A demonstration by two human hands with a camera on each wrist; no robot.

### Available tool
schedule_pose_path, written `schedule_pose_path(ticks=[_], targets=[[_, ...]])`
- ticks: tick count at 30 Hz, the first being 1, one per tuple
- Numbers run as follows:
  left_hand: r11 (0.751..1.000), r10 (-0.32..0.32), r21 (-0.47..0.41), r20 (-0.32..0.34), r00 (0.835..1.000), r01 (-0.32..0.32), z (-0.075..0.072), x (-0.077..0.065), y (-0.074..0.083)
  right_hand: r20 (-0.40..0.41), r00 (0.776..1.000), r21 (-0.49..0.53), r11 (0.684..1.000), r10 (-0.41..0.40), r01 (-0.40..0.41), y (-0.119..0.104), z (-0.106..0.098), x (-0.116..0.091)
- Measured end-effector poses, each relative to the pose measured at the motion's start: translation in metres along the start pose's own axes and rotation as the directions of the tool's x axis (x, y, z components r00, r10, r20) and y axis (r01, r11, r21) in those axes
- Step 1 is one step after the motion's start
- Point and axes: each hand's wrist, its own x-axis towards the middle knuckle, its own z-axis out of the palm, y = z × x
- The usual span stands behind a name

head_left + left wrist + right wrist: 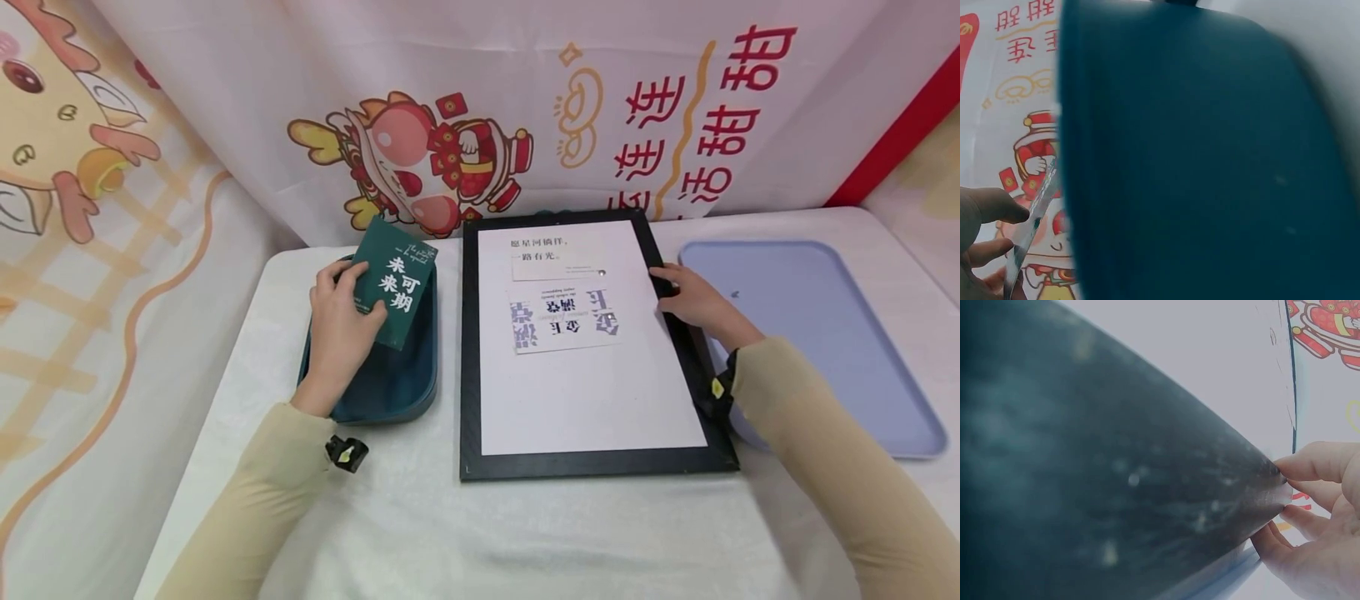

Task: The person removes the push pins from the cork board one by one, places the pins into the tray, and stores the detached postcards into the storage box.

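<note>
My left hand [339, 329] pinches a dark green card [405, 262] with white lettering. It holds the card tilted above a dark teal bin [397, 379]. In the left wrist view the card [1035, 215] shows almost edge-on between thumb and fingers, and the bin [1197, 156] fills most of the picture. A black-framed white board [592, 466] lies on the table between the hands. My right hand [701, 302] grips its right side; up close, the thumb and fingers of that hand [1322, 512] are on either side of the black frame edge [1210, 487].
Two printed cards lie on the board: a white one [540, 265] near the top and a purple-lettered one [566, 340] below. A light blue tray [817, 333] stands to the right, partly behind the right forearm. A patterned cloth [480, 67] hangs behind the table [585, 533].
</note>
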Motion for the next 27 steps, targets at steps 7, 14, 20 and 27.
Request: schedule_pose_path(ticks=[7, 14, 20, 27], targets=[[0.999, -0.028, 0.020, 0.008, 1.000, 0.028, 0.004, -0.002, -0.014, -0.002, 1.000, 0.001, 1.000, 0.007, -0.007, 0.000, 0.000, -0.001], [0.996, -0.069, 0.062, 0.037, 0.997, 0.067, 0.008, -0.003, -0.023, -0.001, 1.000, -0.004, 1.000, 0.003, -0.003, 0.000, 0.000, 0.000], [0.991, -0.081, 0.114, 0.078, 0.994, 0.072, 0.015, -0.001, -0.030, 0.002, 1.000, 0.002, 1.000, 0.002, -0.002, -0.001, 0.000, 0.000], [0.981, -0.097, 0.181, 0.117, 0.988, 0.075, 0.018, -0.002, -0.035, -0.001, 1.000, -0.003, 1.000, 0.004, -0.004, -0.001, 0.000, 0.001]])
